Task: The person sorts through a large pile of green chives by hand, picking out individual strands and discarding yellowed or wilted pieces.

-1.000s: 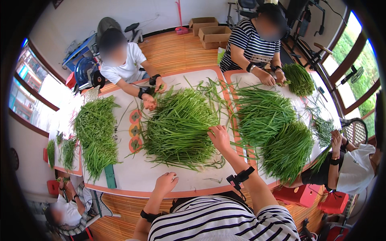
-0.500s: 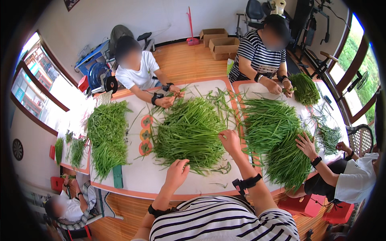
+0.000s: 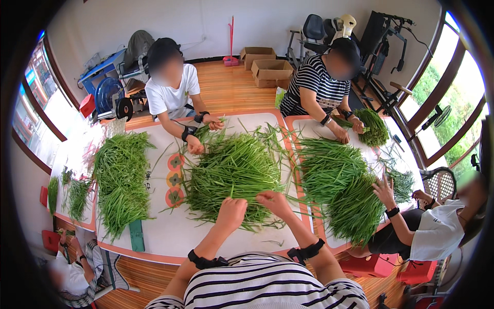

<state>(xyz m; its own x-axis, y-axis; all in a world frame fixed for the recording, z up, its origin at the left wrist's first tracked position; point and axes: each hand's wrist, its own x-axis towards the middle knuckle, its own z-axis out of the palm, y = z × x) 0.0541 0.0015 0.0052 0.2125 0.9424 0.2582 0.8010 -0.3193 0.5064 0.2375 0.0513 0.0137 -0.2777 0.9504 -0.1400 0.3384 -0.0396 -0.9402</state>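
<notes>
A large heap of long green chive stalks point(image 3: 231, 167) lies on the table in front of me. My left hand point(image 3: 231, 212) is closed over the heap's near edge, with a bit of green showing at its fingertips. Beside it, a short gap away, my right hand point(image 3: 275, 203) is closed in a pinch over the near right part of the heap. Whatever is between its fingers is too small to make out. Dark bands sit on both my wrists.
More chives are heaped left point(image 3: 121, 175) and right point(image 3: 342, 185) on the orange-edged table point(image 3: 170, 242). A green flat block point(image 3: 137, 236) lies near the front edge. Two people work across the table, one at the right, another at lower left. Cardboard boxes point(image 3: 271, 73) stand behind.
My right hand has moved left and nearer to me, and my left hand slightly up and right, so they are closer together. The person across at left has parted their hands.
</notes>
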